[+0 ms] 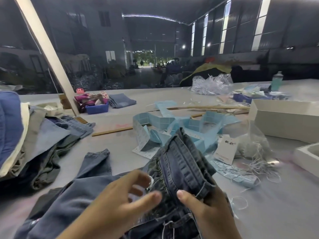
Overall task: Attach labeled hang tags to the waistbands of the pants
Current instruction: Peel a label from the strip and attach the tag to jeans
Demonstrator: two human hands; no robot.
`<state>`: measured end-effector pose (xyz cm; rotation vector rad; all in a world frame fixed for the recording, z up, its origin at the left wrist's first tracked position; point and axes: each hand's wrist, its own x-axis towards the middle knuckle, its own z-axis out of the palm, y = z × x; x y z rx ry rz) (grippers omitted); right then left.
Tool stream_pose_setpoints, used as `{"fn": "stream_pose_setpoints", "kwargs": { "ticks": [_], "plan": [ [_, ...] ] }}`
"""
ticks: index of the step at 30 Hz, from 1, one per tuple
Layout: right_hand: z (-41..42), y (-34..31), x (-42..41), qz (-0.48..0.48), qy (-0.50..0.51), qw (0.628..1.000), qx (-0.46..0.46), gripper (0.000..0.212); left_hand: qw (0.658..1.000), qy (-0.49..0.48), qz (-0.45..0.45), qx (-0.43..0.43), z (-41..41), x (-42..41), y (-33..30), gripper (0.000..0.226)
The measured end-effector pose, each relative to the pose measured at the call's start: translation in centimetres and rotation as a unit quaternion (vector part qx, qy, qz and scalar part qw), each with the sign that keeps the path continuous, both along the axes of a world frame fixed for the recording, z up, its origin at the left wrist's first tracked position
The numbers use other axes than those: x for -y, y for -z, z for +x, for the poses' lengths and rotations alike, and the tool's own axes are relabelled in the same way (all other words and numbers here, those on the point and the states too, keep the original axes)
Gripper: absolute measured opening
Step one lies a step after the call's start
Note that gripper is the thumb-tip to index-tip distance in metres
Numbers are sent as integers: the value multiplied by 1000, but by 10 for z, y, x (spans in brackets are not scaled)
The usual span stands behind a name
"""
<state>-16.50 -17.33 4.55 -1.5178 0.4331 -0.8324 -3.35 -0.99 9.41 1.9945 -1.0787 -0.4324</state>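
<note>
Denim, paper, smooth tabletop

Stitched, matt denim jeans [181, 163]; white paper hang tag [224, 149]; crinkly clear plastic bag [212, 82]; smooth grey table [276, 213].

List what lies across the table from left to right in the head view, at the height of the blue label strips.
Pile of pants → wooden stick → blue label strips → white hang tag → bag of strings → white box.
</note>
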Motion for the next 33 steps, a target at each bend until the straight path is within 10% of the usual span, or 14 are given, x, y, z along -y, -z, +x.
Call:
{"fn": "stream_pose_setpoints", "kwargs": {
  "ticks": [7,13,19,24,33],
  "plan": [
    [0,1,5,-235,-45,971,-16,75,980,-67,-105,-158,-20,67,10,65],
    [-18,17,23,36,-235,971,-6,79,941,-2,-132,-310,-20,73,43,32],
    [-10,17,28,44,117,988,-92,98,912,-35,-189,-363,-26,64,71,28],
    [-13,3,21,-190,219,951,-108,40,915,-88,-190,-344,-30,56,84,32],
    [-21,-10,29,-116,1,970,-214,13,954,-116,-158,-227,-49,56,78,35]
  ]
}}
